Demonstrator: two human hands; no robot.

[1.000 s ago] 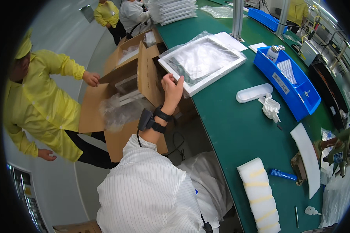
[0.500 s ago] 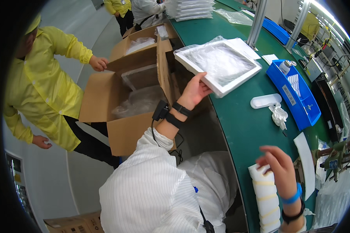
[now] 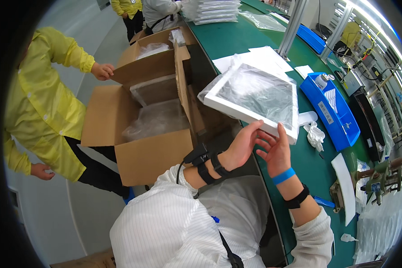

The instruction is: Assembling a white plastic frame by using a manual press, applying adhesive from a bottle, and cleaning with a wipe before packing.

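A white-framed flat panel in a clear plastic bag is held up, tilted, above the near edge of the green bench. My left hand grips its near edge, thumb on the rim and fingers partly hidden. Beside it, my right hand is at the same edge toward the near right corner, thumb against the rim and the other fingers curled below. White sheets lie on the bench behind the panel.
An open cardboard box holding bagged panels stands left of the bench. A person in a yellow coat touches its flap. A blue tray with a bottle, crumpled white tissue and a metal post are on the bench.
My right hand has come from the lower right of the bench to the panel's near edge. The panel has turned and moved nearer, and my left hand has shifted along its edge.
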